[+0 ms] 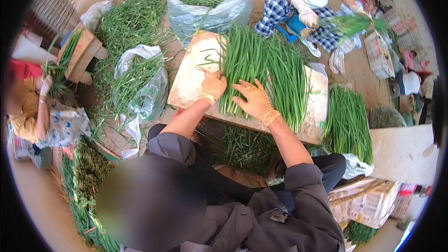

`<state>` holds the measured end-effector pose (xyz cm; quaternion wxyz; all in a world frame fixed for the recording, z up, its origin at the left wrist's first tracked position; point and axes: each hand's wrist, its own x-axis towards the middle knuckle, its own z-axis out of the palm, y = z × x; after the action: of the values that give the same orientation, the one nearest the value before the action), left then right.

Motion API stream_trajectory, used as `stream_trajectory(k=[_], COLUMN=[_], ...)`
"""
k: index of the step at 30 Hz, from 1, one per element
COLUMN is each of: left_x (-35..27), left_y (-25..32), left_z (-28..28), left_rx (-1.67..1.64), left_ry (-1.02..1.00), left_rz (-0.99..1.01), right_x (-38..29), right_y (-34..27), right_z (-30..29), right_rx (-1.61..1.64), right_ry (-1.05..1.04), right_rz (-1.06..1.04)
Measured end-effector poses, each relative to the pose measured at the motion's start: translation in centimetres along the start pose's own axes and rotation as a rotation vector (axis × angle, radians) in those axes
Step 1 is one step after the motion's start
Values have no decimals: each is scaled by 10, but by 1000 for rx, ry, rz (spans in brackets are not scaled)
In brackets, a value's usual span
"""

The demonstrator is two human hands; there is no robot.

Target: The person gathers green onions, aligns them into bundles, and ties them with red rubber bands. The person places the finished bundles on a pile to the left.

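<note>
Long green garlic chives [243, 66] lie in a spread pile on a low, stained board [187, 77]. At their left edge is my left hand [212, 85] in a rubber glove, its fingers bent; a thin red tie [203, 70] shows by its fingertips. Over the lower stems rests my right hand [257, 101], also gloved, with its fingers spread. A second pile of chives [288, 80] lies on the board right of the first. Several loose green blades are scattered on the board beyond my left hand. Whether my left fingertips grip anything is unclear.
Beyond the board stands a clear plastic bag [210, 19] of greens; another bag [147, 87] is at the left. More chives [348, 122] lie at the right. Co-workers handle greens at upper right [308, 3] and far left [29, 108]. Trimmings [245, 147] lie beneath the board.
</note>
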<state>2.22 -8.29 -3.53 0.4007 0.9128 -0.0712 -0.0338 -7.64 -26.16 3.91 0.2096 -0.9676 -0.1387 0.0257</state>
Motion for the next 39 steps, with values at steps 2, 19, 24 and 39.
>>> stream_trajectory(k=[2,19,24,39], left_x=[-4,-37,-37,-32], left_y=[-3,55,55,55], left_z=[4,-1,2,0], left_rx=[-50,345,342,310], left_ry=[70,-253,-272,-292], left_rz=[28,134,182,171], right_x=[13,200,231,253], right_y=[10,43,80,107], right_z=[0,-33,-6,-8], right_rx=[197,583,96,-50], right_ry=[-26,67,35,-310], right_rz=[20,292,175,25])
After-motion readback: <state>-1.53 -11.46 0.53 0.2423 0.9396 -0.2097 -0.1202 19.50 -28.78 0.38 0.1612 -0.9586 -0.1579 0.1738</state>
